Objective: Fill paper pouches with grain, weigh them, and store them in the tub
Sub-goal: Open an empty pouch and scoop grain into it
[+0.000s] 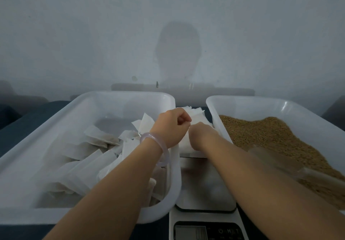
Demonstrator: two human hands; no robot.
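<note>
Grey wall (74,34) behind. Between tub (121,95) and grain (270,133), beyond the scale (205,189), my left grip (173,126) pinches one pouch (196,115) off the stack (183,143). I cannot tell my right grip's (200,137) state. Next, I must open the pouch for filling.

The left tub (127,93) and the right tub (242,99) leave one narrow lane between them, and the scale (205,189) fills most of it. The lane's far end is blocked by the stack of empty pouches (195,112). The left hand (171,122) pinches at the stack, with the right hand (199,135) close beside it. Both forearms cross over the tubs' inner rims. Filled pouches (89,146) crowd the left tub's near side, while its far floor lies bare. A scoop (276,162) lies on the grain (270,133). The wall (168,15) stands close behind the tubs.
</note>
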